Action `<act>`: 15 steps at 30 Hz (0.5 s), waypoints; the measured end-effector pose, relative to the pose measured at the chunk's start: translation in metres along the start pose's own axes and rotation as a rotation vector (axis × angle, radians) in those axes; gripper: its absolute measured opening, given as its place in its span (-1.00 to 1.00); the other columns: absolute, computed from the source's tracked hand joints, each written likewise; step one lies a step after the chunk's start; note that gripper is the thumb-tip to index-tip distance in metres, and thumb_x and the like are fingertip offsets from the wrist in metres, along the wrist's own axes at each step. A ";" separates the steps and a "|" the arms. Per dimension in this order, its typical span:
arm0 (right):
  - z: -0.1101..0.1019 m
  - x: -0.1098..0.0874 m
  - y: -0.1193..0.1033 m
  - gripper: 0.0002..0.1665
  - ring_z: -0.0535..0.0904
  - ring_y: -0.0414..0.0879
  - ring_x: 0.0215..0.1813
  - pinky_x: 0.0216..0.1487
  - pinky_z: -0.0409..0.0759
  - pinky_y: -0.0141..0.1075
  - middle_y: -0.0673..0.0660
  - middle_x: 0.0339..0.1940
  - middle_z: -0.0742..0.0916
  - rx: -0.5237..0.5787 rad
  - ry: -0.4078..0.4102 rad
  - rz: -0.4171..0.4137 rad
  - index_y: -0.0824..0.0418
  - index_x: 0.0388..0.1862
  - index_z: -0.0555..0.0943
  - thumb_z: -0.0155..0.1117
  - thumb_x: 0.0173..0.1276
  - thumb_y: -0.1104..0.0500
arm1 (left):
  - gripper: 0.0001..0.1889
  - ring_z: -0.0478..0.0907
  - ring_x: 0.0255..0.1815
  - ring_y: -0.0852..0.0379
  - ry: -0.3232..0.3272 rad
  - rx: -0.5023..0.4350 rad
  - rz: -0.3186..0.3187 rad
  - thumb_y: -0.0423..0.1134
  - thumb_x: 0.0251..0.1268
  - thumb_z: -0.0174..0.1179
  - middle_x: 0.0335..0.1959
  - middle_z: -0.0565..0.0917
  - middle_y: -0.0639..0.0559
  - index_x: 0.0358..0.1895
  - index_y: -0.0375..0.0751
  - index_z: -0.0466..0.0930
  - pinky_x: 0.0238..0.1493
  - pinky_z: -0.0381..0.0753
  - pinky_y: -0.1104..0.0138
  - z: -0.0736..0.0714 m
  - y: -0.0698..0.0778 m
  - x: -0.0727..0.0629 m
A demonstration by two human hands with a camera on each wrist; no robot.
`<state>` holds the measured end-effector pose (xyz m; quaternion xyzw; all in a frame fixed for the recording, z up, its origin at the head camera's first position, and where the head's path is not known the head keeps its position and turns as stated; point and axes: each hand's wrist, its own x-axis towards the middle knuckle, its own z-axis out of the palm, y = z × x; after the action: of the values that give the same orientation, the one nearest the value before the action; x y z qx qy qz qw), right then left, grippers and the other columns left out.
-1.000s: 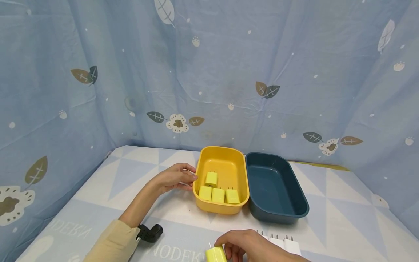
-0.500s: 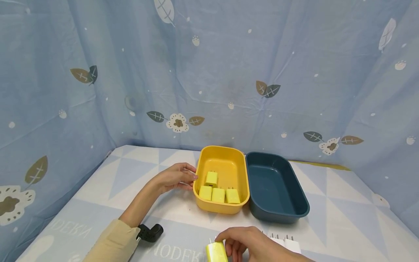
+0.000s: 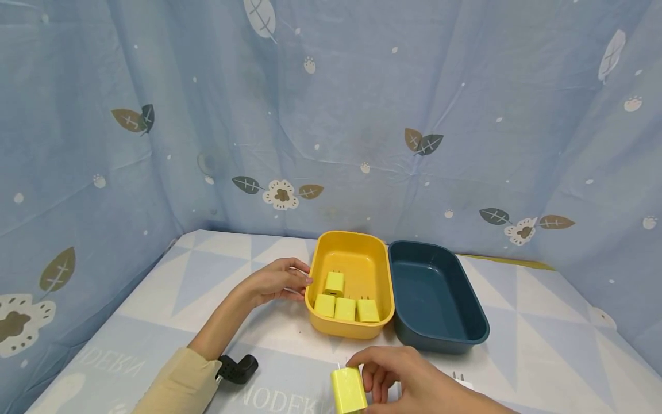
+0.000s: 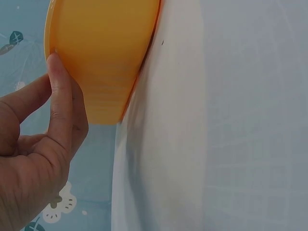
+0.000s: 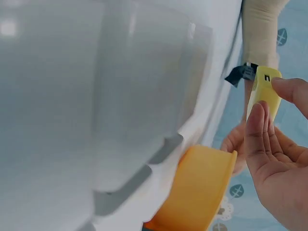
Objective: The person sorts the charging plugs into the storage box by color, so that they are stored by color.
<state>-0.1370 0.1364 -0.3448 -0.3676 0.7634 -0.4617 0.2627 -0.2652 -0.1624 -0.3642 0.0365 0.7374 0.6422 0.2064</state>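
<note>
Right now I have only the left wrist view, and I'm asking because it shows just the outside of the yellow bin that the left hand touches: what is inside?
Observer: The yellow bin holds four yellow plugs, as the head view shows.

Operator: Thanks. My picture shows no plugs at all; is there any yellow one outside the bin?

Observer: Yes, the right hand pinches another yellow plug in front of the bin, on the person's side.
</note>
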 end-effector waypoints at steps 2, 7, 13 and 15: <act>-0.002 -0.001 -0.002 -0.51 0.58 -0.30 -0.29 -0.16 0.68 -0.38 -0.05 -0.28 0.64 -0.018 0.016 -0.020 0.12 0.19 0.53 0.43 0.31 0.15 | -0.62 0.65 -0.36 0.05 -0.003 0.000 0.001 -0.34 0.37 0.25 -0.19 0.65 -0.19 0.15 -0.39 0.37 -0.24 0.73 0.28 0.000 0.000 0.000; -0.007 -0.003 -0.007 -0.50 0.60 -0.24 -0.29 -0.19 0.70 -0.31 -0.02 -0.28 0.65 -0.040 0.073 -0.026 0.07 0.19 0.54 0.44 0.28 0.16 | -0.61 0.65 -0.36 0.05 -0.005 0.005 0.001 -0.34 0.37 0.25 -0.19 0.65 -0.19 0.15 -0.39 0.37 -0.24 0.73 0.27 0.000 0.001 0.000; -0.016 -0.001 -0.009 -0.48 0.62 -0.19 -0.33 -0.23 0.72 -0.26 0.05 -0.28 0.64 -0.103 0.148 -0.073 0.04 0.18 0.55 0.48 0.25 0.14 | -0.61 0.65 -0.35 0.04 0.001 0.010 0.004 -0.34 0.36 0.25 -0.19 0.65 -0.20 0.15 -0.39 0.37 -0.23 0.73 0.27 0.001 0.002 -0.002; -0.019 0.001 -0.009 -0.49 0.62 -0.19 -0.34 -0.24 0.72 -0.26 0.06 -0.29 0.64 -0.130 0.175 -0.076 0.06 0.17 0.56 0.49 0.24 0.14 | -0.61 0.65 -0.35 0.04 0.000 0.007 0.001 -0.34 0.36 0.25 -0.19 0.65 -0.20 0.14 -0.39 0.37 -0.23 0.73 0.27 0.001 0.002 -0.001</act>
<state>-0.1490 0.1431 -0.3287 -0.3709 0.7971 -0.4512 0.1531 -0.2640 -0.1616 -0.3622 0.0375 0.7396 0.6397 0.2059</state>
